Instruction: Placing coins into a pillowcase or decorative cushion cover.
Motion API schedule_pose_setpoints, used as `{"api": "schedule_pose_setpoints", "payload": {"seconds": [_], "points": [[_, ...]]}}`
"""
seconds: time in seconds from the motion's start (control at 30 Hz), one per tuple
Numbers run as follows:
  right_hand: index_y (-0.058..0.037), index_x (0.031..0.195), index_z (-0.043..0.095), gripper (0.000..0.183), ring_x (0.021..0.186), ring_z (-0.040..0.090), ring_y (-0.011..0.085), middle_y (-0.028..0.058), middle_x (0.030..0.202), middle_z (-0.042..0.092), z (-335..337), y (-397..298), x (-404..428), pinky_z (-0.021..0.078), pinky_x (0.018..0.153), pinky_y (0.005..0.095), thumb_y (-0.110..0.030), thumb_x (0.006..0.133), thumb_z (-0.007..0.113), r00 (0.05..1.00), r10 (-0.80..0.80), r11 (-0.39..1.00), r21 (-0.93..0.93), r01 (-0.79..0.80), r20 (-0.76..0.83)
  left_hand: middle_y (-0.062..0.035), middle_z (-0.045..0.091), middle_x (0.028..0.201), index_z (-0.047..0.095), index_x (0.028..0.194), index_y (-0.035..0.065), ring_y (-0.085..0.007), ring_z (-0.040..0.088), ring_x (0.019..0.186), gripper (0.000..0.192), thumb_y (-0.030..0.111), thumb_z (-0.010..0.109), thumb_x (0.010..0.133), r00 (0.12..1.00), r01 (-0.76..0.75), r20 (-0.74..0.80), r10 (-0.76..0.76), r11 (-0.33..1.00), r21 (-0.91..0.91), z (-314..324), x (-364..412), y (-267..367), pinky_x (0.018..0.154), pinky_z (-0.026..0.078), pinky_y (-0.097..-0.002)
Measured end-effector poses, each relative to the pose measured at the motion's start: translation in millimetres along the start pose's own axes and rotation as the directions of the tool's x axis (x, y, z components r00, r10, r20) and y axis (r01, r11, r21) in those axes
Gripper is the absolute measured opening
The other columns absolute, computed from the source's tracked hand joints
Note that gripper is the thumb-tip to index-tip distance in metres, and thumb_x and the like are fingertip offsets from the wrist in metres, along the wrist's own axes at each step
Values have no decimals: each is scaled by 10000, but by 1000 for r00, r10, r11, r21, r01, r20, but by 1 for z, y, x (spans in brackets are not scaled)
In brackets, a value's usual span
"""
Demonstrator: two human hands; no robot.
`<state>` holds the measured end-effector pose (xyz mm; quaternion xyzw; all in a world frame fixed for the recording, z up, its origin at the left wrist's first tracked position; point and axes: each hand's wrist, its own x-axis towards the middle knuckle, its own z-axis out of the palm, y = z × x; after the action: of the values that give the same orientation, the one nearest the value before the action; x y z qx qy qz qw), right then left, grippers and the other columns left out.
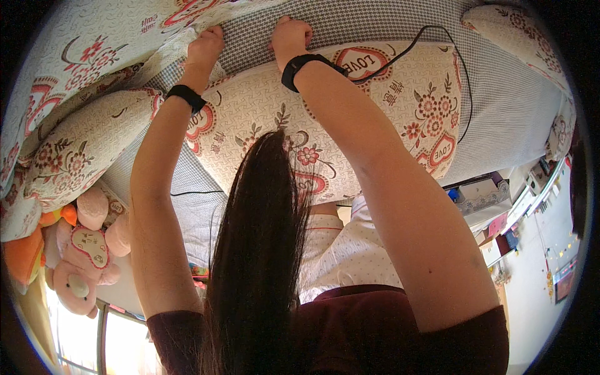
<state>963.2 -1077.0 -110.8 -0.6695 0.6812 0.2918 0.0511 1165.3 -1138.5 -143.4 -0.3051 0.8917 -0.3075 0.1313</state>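
Note:
My left hand (205, 46) is curled at the lace edge of a quilted cover (96, 56) printed with red flowers and hearts, seemingly pinching that edge. To its right, my right hand (290, 36) is bent into a loose fist on the grey houndstooth upholstery (248, 35); what lies under its fingers is hidden. Both wrists wear black bands. Below the hands, a second quilted cover (262, 98) with the same print is spread over the upholstery. A black cable (461, 61) runs from near my right wristband and loops over this cover and the upholstery.
At the left lie a folded quilted piece (89, 136), a pink plush bear (82, 272) and an orange plush toy (23, 255). Another printed cover (520, 40) hangs at the upper right. A box with patterned trim (483, 199) stands at the right. Long dark hair hides part of the middle.

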Motion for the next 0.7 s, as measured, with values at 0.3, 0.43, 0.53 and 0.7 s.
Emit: {"api": "schedule_pose_setpoints", "payload": {"seconds": [0.3, 0.43, 0.53, 0.7], "points": [[119, 1173, 446, 586, 400, 347, 145, 6, 485, 369, 2, 1, -2, 216, 371, 282, -211, 786, 736, 997, -65, 992, -116, 59, -52, -128, 642, 765, 655, 904, -17, -301, 693, 790, 156, 107, 572, 857, 868, 327, 488, -90, 843, -427, -51, 28, -1, 712, 579, -387], [63, 1156, 491, 454, 420, 355, 146, 44, 580, 415, -2, 0, 3, 232, 365, 292, -191, 839, 695, 986, -67, 985, -145, 90, 155, -171, 683, 936, 684, 859, 2, -324, 692, 864, 153, 104, 570, 858, 830, 341, 551, -82, 857, -387, -71, 37, -6, 685, 580, -407], [28, 1060, 545, 305, 435, 312, 156, 45, 624, 358, -7, 2, 2, 204, 363, 292, -150, 847, 673, 991, -68, 998, 12, 67, 115, -146, 680, 942, 717, 918, 41, -282, 694, 849, 119, 91, 674, 818, 790, 413, 600, -127, 834, -367, -77, 43, -4, 621, 572, -360], [43, 1001, 522, 283, 438, 247, 163, 14, 570, 244, -11, 1, -5, 172, 368, 288, -114, 818, 671, 993, -93, 988, -119, 102, 72, -145, 701, 974, 733, 920, 75, -286, 694, 883, 126, 112, 694, 807, 673, 497, 735, -76, 783, -375, -69, 50, 0, 645, 558, -361]]}}
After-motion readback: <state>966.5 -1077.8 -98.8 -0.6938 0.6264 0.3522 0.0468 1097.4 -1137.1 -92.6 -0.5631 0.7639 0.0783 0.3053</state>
